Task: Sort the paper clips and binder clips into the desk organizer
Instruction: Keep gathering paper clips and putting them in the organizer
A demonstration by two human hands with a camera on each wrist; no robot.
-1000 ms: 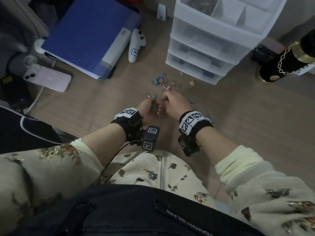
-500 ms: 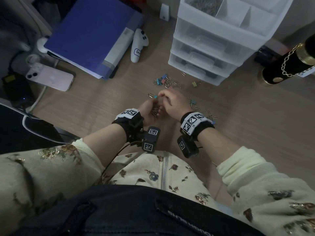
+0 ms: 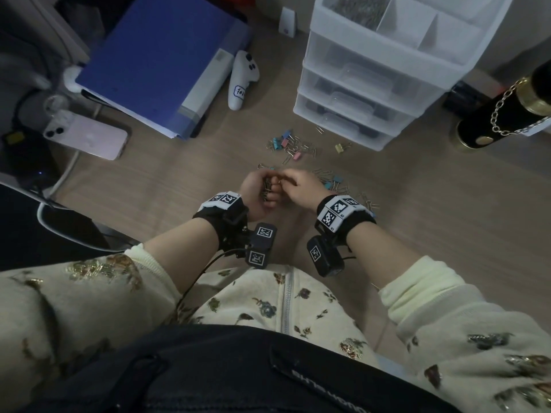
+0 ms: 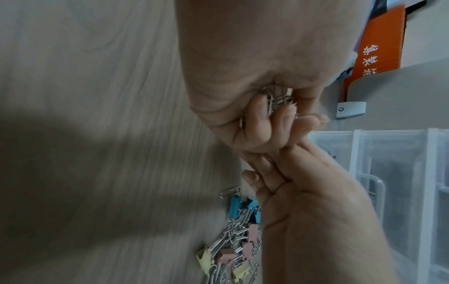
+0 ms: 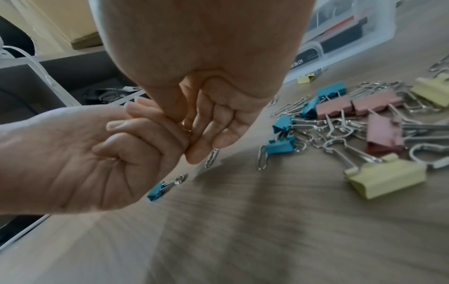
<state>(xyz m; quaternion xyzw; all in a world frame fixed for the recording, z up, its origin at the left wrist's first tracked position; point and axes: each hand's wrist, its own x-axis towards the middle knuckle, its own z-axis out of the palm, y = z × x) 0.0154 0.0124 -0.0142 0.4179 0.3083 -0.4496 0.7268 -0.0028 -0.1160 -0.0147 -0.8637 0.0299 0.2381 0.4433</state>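
Left grip (image 4: 245,80) curled round a bunch of paper clips (image 4: 277,100); right grip (image 5: 209,107) pinches one more against it, above the table (image 3: 447,219).

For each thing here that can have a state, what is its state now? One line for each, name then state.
left hand: curled round a bunch of paper clips
right hand: fingertips pinching a clip at the left hand
desk organizer: drawers closed, top tray open, paper clips in its left compartment
binder clips: loose on the desk
phone: face down
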